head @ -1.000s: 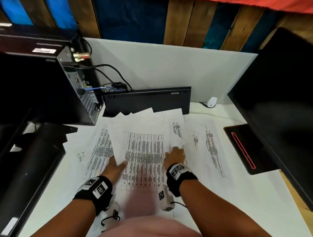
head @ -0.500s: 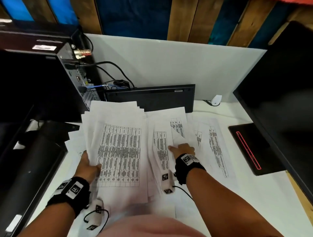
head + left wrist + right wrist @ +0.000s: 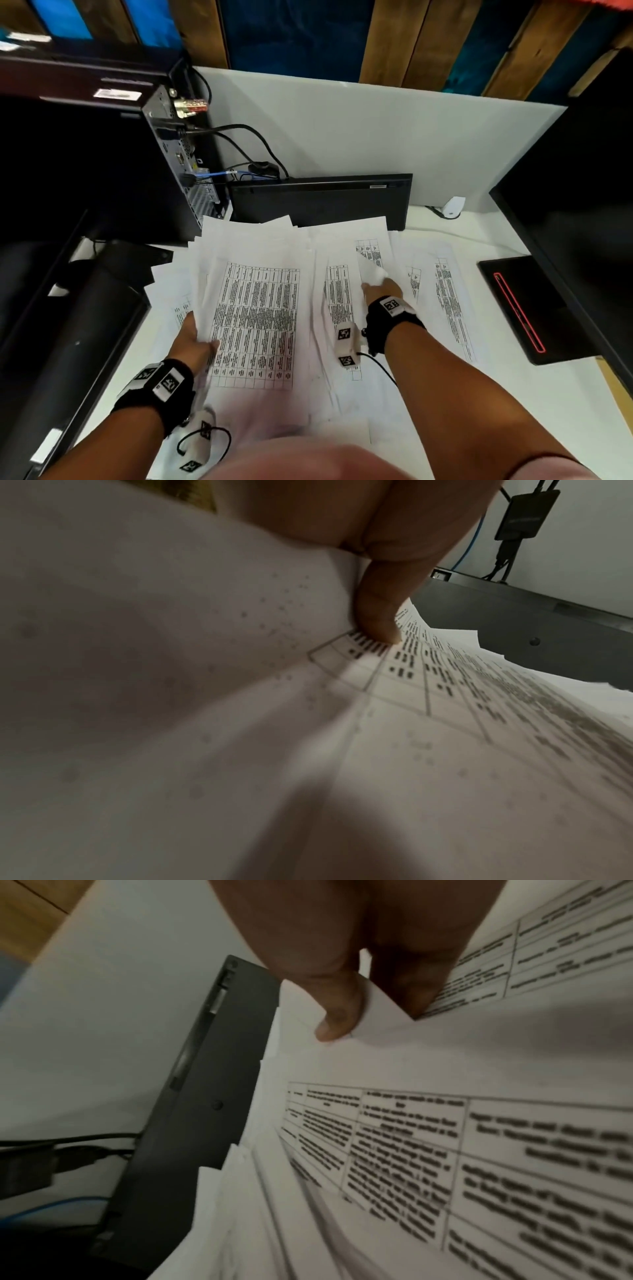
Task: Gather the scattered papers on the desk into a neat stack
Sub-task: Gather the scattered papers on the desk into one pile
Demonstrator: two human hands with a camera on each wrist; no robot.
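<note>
While the left hand (image 3: 193, 337) gripped the left edge of a fanned bundle of papers (image 3: 255, 308), its thumb (image 3: 377, 610) lay pressed on the printed table of the top sheet and the other fingers were hidden under the sheets. This bundle was lifted and curved, and it stood between the two hands, with its far edge near the black keyboard (image 3: 322, 202) that leaned against the white partition (image 3: 342, 133).

The right hand (image 3: 382, 287) pinched the corner of another sheet (image 3: 371, 260), thumb (image 3: 337, 1015) on one side and the fingers on the other, just to the right of the bundle and nearer to the person than the keyboard. Under this hand more loose sheets (image 3: 448, 301) lay flat on the white desk (image 3: 565, 411), spread to the right of the keyboard's near side, and some more showed at the left below the bundle.

A black computer case (image 3: 178, 164) with cables stood at the left of the keyboard. At the right of it, well apart, there was a dark flat base with a red line (image 3: 517, 308), under a big black monitor (image 3: 582, 212). A small white object (image 3: 452, 207) sat just beside the keyboard's right end.
</note>
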